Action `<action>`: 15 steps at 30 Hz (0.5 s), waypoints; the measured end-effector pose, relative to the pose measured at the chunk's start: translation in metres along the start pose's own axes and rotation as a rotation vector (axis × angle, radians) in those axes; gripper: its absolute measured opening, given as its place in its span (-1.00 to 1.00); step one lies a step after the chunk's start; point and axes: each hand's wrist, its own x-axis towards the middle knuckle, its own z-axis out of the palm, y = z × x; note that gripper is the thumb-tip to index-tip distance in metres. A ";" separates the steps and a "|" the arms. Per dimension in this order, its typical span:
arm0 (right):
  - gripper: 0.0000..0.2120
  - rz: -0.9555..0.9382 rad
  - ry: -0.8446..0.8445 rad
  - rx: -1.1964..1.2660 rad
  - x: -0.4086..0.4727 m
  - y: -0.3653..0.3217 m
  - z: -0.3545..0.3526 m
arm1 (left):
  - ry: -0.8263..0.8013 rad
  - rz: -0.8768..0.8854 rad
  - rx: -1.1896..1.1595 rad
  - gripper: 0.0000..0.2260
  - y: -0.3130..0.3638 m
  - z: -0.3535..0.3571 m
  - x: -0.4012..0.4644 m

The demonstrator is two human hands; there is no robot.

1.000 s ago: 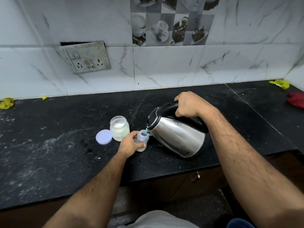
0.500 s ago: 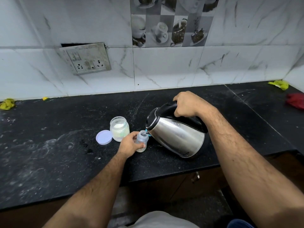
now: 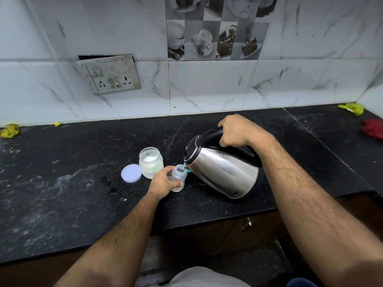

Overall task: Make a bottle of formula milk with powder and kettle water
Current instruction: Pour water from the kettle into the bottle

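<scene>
A small clear baby bottle (image 3: 178,175) stands upright on the black counter (image 3: 62,193), and my left hand (image 3: 163,182) grips its side. My right hand (image 3: 234,131) grips the black handle of a steel kettle (image 3: 223,170), which is tilted left with its spout right over the bottle's open mouth. A thin stream of water runs into the bottle. Just left of the bottle stands an open glass jar of white powder (image 3: 150,162), with its pale lid (image 3: 131,173) lying flat beside it. A bit of blue shows behind the bottle's neck.
A wall socket plate (image 3: 109,74) hangs loose on the tiled wall. Yellow scraps lie at the far left (image 3: 9,130) and far right (image 3: 351,108) of the counter, and a red cloth (image 3: 372,129) sits at the right edge. The counter's front edge runs below my arms.
The kettle has stayed tilted over the bottle, with the spout dipping slightly lower. Both hands keep their holds and the bottle has not moved.
</scene>
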 end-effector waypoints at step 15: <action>-0.93 0.005 0.011 0.009 0.005 0.003 0.003 | 0.003 0.002 -0.003 -0.49 -0.003 0.001 0.002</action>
